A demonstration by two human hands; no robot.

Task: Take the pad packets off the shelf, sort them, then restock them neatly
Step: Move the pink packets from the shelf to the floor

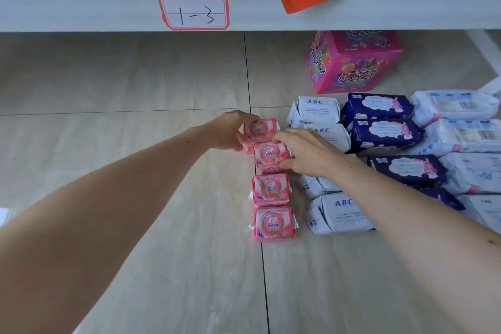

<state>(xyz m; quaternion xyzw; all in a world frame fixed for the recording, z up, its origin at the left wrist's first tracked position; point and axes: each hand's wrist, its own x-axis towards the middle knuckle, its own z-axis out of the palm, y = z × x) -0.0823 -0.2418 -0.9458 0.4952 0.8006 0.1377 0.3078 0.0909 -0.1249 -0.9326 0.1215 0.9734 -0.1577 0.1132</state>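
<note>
We see a column of four small pink plastic pad packets (pixel 271 173) on the wood-look tiled floor (pixel 122 144), below the white shelf edge with its red-bordered "1-3" label (pixel 194 11). Our left hand (pixel 230 130) grips the farthest pink packet (pixel 260 129); our right hand (pixel 303 152) pinches the second pink packet (pixel 269 154). Right of the column lie white ABC packets (pixel 341 214) and dark blue packets (pixel 385 134).

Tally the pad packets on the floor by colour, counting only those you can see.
Pink packets: 4, in one column, plus a pink edge under the farthest, unclear
White ABC packets: 4
Dark purple packets: 4, one mostly hidden
Pale blue-white packets: 4, some cut off at the frame edge
Total: 16 visible
</note>
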